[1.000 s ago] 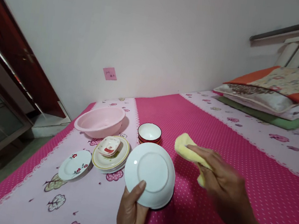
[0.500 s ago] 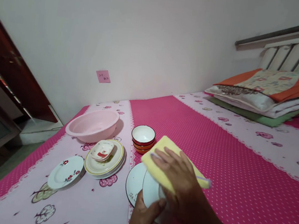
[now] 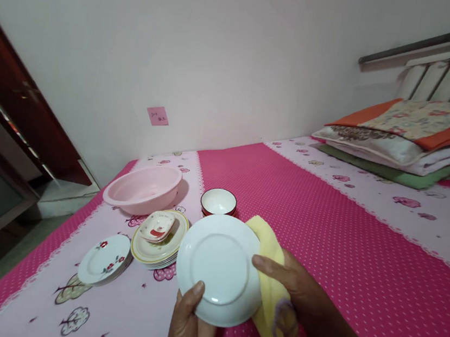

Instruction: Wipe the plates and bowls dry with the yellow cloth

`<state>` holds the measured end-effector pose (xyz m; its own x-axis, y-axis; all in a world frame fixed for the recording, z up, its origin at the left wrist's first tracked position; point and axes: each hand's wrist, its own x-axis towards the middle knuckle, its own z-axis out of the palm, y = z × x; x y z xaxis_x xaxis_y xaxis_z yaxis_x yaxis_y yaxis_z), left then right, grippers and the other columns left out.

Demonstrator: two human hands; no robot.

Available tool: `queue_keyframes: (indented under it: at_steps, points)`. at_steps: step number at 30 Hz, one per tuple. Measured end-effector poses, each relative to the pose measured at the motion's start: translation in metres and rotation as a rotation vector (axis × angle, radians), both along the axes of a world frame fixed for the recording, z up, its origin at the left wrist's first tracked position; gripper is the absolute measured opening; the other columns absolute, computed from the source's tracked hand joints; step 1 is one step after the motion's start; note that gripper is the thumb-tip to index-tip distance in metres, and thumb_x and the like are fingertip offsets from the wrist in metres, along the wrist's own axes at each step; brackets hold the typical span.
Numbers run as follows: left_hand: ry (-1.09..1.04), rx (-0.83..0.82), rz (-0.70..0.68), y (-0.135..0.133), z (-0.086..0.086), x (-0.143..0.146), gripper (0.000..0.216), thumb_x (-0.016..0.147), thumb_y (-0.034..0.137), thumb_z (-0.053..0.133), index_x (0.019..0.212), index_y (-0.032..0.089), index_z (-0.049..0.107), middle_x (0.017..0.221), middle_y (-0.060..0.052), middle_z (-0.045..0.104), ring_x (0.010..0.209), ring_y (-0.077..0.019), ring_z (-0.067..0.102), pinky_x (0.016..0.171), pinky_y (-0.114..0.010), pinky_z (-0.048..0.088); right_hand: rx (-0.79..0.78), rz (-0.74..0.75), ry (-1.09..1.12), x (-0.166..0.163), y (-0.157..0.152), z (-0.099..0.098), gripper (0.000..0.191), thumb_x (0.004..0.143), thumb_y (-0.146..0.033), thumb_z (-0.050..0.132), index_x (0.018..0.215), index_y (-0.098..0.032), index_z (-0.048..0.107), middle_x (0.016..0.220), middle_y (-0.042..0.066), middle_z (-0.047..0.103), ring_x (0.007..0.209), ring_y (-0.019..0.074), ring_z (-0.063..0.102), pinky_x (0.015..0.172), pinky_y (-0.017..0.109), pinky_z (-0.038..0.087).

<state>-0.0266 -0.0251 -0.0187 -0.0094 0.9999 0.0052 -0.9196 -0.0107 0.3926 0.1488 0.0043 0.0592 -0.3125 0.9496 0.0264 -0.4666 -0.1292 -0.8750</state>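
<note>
A white plate (image 3: 218,271) is held up with its plain underside and foot ring facing me. My left hand (image 3: 190,323) grips its lower left edge, thumb on the underside and fingers behind. At the plate's right edge, my right hand (image 3: 289,280) pinches a yellow cloth (image 3: 269,297) against the rim, with the thumb in front. The cloth hangs down below that hand. Just behind the plate stands a stack of bowls (image 3: 218,201), white inside with a dark rim, its lower part hidden.
Left of the plate, a small dish (image 3: 157,226) rests on yellow-rimmed plates (image 3: 143,251). Flowered plates (image 3: 104,260) and a pink basin (image 3: 144,188) stand farther left. Folded bedding (image 3: 409,139) lies at the back right of the pink bedspread (image 3: 353,261).
The plate has turned from edge-on to show its broad underside. My right hand has moved from lying over the cloth to gripping cloth and plate at the right edge.
</note>
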Motion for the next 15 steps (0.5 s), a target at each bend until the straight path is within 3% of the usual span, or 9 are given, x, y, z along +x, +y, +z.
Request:
queue_keyframes:
  at_steps: [4, 8, 11, 13, 15]
  points:
    - [0.11, -0.107, 0.061, 0.001, 0.027, 0.004, 0.061, 0.092, 0.017, 0.065, 0.149, 0.033, 0.054, 0.131, -0.008, 0.074, 0.121, -0.0273, 0.07, 0.115, -0.044, 0.046, -0.009, -0.075, -0.005, -0.002, -0.009, 0.01, 0.05, 0.081, -0.045, 0.077, 0.12, -0.017, 0.065, 0.091, 0.009, 0.079, 0.08, 0.027, 0.076, 0.078, 0.041, 0.062]
    - [0.48, -0.197, 0.18, -0.002, 0.051, 0.011, 0.063, 0.086, 0.029, 0.079, 0.145, 0.03, 0.058, 0.144, -0.01, 0.066, 0.129, -0.0277, 0.064, 0.106, -0.036, 0.053, 0.149, -0.402, -0.376, 0.0, -0.021, 0.018, 0.037, 0.082, -0.047, 0.077, 0.105, -0.019, 0.067, 0.078, 0.005, 0.074, 0.067, 0.0236, 0.071, 0.059, 0.033, 0.058]
    - [0.59, -0.241, 0.213, -0.011, 0.058, 0.014, 0.053, 0.087, 0.046, 0.076, 0.137, 0.03, 0.066, 0.151, -0.008, 0.06, 0.14, -0.0295, 0.055, 0.098, -0.033, 0.057, 0.65, -0.681, -0.733, -0.007, -0.028, 0.015, 0.016, 0.086, -0.037, 0.071, 0.092, -0.024, 0.063, 0.071, 0.001, 0.068, 0.058, 0.0192, 0.062, 0.05, 0.03, 0.049]
    - [0.451, -0.212, 0.088, -0.019, 0.06, 0.013, 0.049, 0.09, 0.053, 0.07, 0.134, 0.03, 0.069, 0.146, -0.007, 0.064, 0.142, -0.0317, 0.051, 0.101, -0.038, 0.057, 1.042, -0.785, -0.861, -0.018, -0.031, 0.01, 0.006, 0.094, -0.027, 0.06, 0.088, -0.025, 0.059, 0.07, 0.001, 0.064, 0.059, 0.0183, 0.058, 0.054, 0.031, 0.047]
    - [0.285, -0.201, -0.073, -0.023, 0.061, 0.008, 0.048, 0.09, 0.058, 0.066, 0.125, 0.025, 0.076, 0.128, -0.011, 0.075, 0.136, -0.0347, 0.058, 0.104, -0.042, 0.055, 1.282, -0.796, -0.951, -0.034, -0.033, 0.004, 0.016, 0.101, -0.019, 0.047, 0.09, -0.024, 0.058, 0.071, 0.001, 0.064, 0.062, 0.0184, 0.058, 0.058, 0.032, 0.046]
